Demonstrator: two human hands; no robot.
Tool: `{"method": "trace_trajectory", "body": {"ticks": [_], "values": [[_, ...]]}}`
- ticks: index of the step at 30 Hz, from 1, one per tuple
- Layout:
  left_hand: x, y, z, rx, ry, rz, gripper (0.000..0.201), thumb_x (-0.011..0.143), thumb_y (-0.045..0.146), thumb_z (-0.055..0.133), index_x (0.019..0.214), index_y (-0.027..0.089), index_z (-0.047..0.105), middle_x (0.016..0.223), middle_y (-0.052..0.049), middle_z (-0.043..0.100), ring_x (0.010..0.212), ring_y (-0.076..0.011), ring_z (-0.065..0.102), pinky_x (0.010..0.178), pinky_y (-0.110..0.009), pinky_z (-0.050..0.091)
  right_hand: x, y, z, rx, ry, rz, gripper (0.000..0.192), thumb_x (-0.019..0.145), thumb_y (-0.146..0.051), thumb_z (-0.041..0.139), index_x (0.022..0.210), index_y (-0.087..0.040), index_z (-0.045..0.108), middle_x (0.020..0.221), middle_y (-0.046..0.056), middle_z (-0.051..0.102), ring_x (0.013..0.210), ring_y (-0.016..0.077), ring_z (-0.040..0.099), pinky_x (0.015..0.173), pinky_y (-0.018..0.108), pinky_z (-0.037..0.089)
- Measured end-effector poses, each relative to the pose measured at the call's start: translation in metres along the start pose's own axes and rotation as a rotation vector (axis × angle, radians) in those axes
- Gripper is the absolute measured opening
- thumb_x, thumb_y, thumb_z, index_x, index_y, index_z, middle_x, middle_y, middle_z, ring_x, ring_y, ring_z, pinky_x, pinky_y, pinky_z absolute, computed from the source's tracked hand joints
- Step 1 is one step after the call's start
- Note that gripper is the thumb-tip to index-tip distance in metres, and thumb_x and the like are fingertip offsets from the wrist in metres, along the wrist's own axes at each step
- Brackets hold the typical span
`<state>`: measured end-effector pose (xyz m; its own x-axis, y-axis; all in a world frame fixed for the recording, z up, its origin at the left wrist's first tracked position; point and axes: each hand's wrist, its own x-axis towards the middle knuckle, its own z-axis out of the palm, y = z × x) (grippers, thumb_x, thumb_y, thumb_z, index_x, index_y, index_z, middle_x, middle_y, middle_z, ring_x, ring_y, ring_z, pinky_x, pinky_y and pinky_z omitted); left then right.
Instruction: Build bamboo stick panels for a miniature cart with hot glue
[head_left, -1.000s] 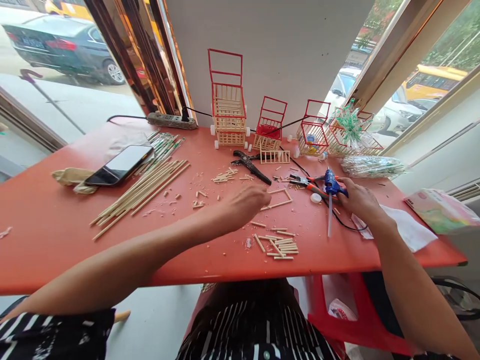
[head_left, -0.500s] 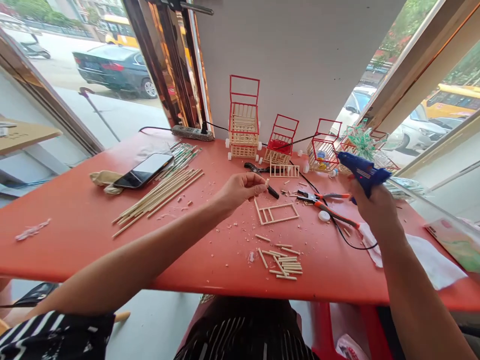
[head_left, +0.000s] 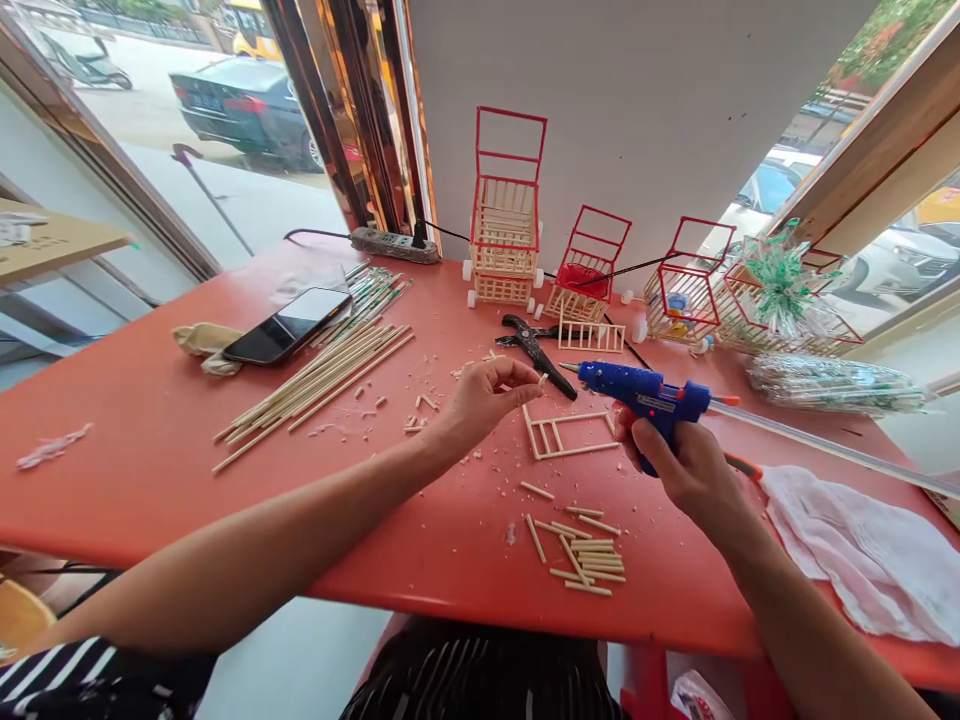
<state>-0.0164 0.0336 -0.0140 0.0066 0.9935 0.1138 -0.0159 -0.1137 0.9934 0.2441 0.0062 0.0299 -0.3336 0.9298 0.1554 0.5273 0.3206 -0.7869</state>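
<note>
Right hand (head_left: 686, 470) around blue glue gun (head_left: 645, 392), nozzle leftward.

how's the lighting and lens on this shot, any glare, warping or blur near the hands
Head view: soft daylight from the windows, faint shadows on the red table; glare on the phone screen; wide-angle warping bends the window frames and table edge; left hand, right hand and blue glue gun look sharp.

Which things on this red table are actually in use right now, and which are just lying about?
In use: left hand pinching a short stick piece; right hand gripping the blue glue gun; small stick frame below them; cut sticks.

Lying about: phone, long sticks, black cutters, finished carts, white cloth.
</note>
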Motion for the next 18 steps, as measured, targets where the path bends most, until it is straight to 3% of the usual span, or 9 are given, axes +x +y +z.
{"method": "trace_trajectory", "body": {"ticks": [18], "values": [[-0.0073, 0.0053, 0.0004, 0.069, 0.012, 0.082, 0.023, 0.077, 0.041, 0.083, 0.083, 0.019, 0.077, 0.086, -0.003, 0.076, 0.081, -0.0156, 0.066, 0.078, -0.029, 0.051, -0.0044, 0.0059, 0.0039, -0.011, -0.033, 0.079, 0.063, 0.094, -0.082, 0.053, 0.083, -0.021, 0.065, 0.064, 0.005, 0.06, 0.057, 0.0172, 0.055, 0.052, 0.03, 0.045]]}}
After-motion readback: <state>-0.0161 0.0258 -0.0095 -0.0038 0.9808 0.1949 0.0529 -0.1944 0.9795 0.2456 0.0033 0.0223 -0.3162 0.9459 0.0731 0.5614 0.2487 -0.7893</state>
